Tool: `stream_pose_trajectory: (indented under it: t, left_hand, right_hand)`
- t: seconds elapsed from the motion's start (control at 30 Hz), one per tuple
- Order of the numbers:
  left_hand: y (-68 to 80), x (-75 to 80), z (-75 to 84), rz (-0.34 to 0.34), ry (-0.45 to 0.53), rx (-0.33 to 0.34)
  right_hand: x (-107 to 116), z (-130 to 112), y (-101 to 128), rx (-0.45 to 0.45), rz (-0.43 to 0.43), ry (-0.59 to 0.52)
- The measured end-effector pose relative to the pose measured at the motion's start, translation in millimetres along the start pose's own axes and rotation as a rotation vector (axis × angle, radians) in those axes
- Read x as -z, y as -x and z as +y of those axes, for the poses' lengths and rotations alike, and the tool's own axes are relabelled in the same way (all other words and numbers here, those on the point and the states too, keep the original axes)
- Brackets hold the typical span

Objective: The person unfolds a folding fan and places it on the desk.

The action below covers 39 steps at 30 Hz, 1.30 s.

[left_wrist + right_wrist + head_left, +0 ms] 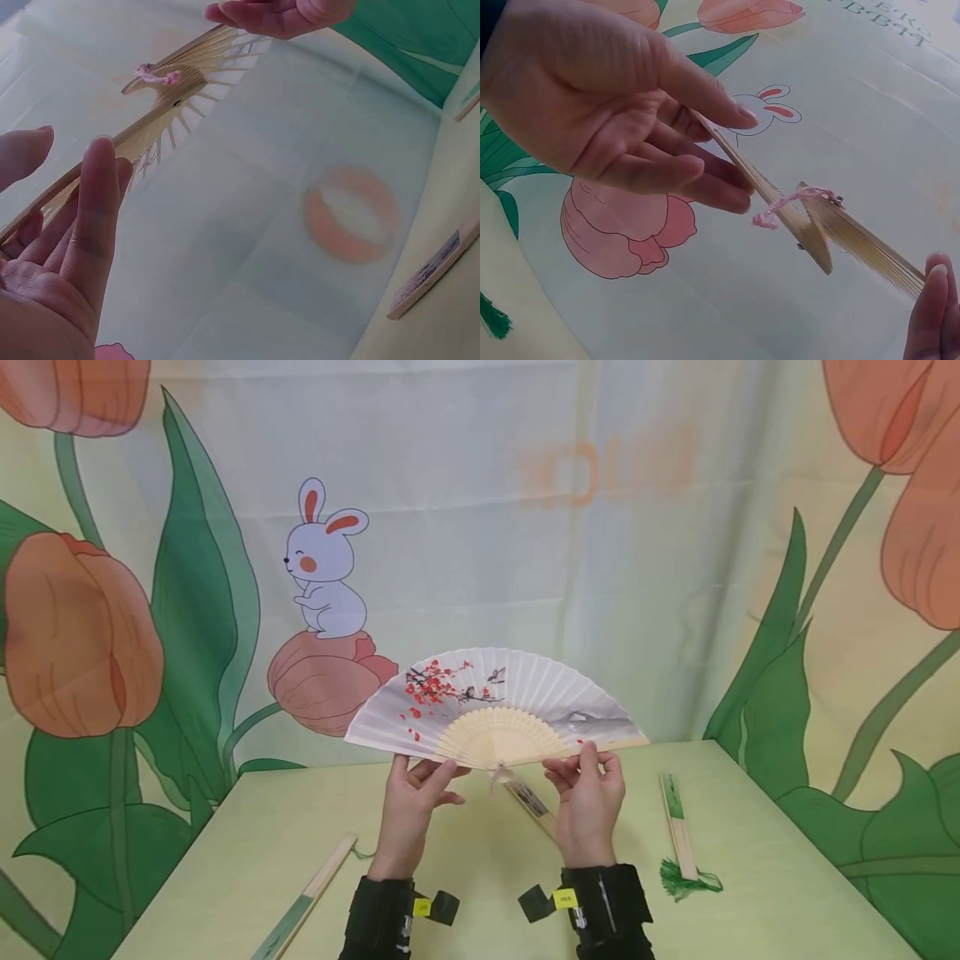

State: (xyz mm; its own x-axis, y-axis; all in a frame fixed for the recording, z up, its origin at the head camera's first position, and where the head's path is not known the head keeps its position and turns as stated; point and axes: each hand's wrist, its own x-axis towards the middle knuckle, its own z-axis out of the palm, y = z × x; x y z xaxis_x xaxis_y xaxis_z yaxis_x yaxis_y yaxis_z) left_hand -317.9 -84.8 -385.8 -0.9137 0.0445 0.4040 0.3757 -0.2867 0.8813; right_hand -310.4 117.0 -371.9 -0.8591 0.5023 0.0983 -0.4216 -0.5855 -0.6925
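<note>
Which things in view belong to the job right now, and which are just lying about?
In the job:
open fan
left hand and right hand, both holding it

Apparently just lying about on the table:
folded fan at left
folded fan in the middle
green-tasselled folded fan at right

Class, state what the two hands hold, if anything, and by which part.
The spread fan: the left hand holds its left outer stick, the right hand its right outer stick.
</note>
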Motion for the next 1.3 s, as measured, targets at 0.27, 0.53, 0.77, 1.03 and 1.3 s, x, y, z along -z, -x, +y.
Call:
stream_pose_trajectory:
  t: [0.27,0.53,0.77,1.03,1.3]
  left_hand:
    - [-1.9,14.0,-1.6,0.152,-0.043,0.048]
    - [-3.6,71.1,4.4,0.286,-0.162,0.157]
    - [2.6,139.2,24.9,0.384,-0.211,0.257]
    - [26.6,213.9,30.9,0.420,-0.197,0.366]
    - [64.1,262.0,23.4,0.488,-0.104,0.468]
  right_hand:
    - [-2,22,1,-0.058,0.025,0.009]
    - [-15,65,2,-0.218,0.015,0.046]
    - [-29,104,5,-0.348,-0.037,0.080]
    - [-49,162,10,-0.504,-0.156,0.177]
    - [-74,205,15,-0.690,-0.275,0.208]
